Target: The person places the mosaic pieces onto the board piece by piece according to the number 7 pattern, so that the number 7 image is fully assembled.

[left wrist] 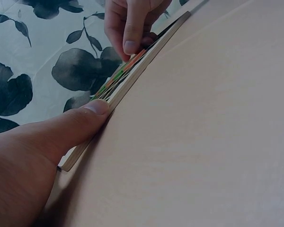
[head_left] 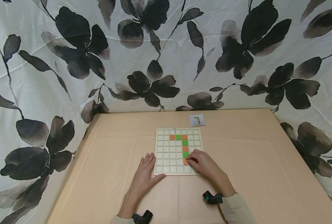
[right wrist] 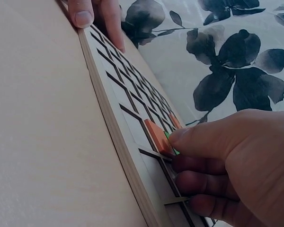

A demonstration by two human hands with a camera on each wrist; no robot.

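Observation:
A square wooden grid board (head_left: 166, 161) lies on the table, with orange and green tiles in some of its cells. My left hand (head_left: 146, 175) rests at the board's left side, fingers straight and thumb (left wrist: 97, 106) on the near rim. On the right, my hand (head_left: 205, 163) bends its fingers at the lowest orange tile (head_left: 185, 162) and pinches it at its cell. That orange tile (right wrist: 157, 136) sits a little raised and tilted in the right wrist view. Above it in the same column is a green tile (head_left: 185, 155). The right index fingertip is hidden behind the thumb.
A small printed pattern card (head_left: 197, 120) lies beyond the board, near the table's far edge. The wooden table (head_left: 121, 133) surrounds the board. Behind and beside it hangs a white cloth (head_left: 194, 62) with dark flowers.

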